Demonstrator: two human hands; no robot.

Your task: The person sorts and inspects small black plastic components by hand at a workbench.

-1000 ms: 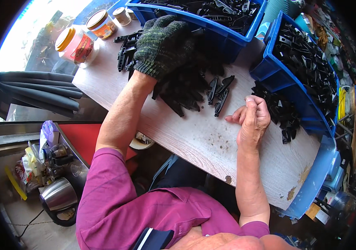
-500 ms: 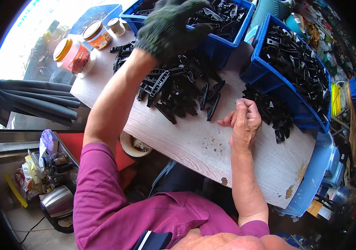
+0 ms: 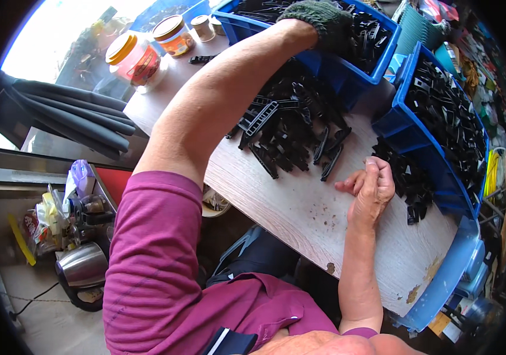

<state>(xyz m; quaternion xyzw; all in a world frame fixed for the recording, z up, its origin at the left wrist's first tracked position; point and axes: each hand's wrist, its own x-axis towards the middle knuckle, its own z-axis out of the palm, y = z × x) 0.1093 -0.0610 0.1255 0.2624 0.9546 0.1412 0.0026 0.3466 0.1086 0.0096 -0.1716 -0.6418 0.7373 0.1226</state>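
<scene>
My left hand (image 3: pixel 324 26), in a dark green knitted glove, reaches over the far blue bin (image 3: pixel 339 81) of black plastic parts. Its fingers are hidden down among the parts. Bare and curled closed, my right hand (image 3: pixel 373 192) rests on the pale wooden table (image 3: pixel 288 216); the inside of its grip does not show. Just beyond it, against the right-hand blue bin (image 3: pixel 421 148), lies a heap of small black plastic pieces (image 3: pixel 401 174). A pile of long, ladder-like black plastic parts (image 3: pixel 285 139) sits left of the right hand, partly covered by my left forearm.
Jars with orange and brown lids (image 3: pixel 131 62) stand at the table's far left. A light blue tub (image 3: pixel 442 284) borders the right end. On the lower left are a metal kettle (image 3: pixel 84 265) and bags. A pail (image 3: pixel 214 204) sits below the table's front edge.
My gloved left hand has moved right and down into the far bin. The whole view has shifted, while my right hand keeps its curled pose on the table.
</scene>
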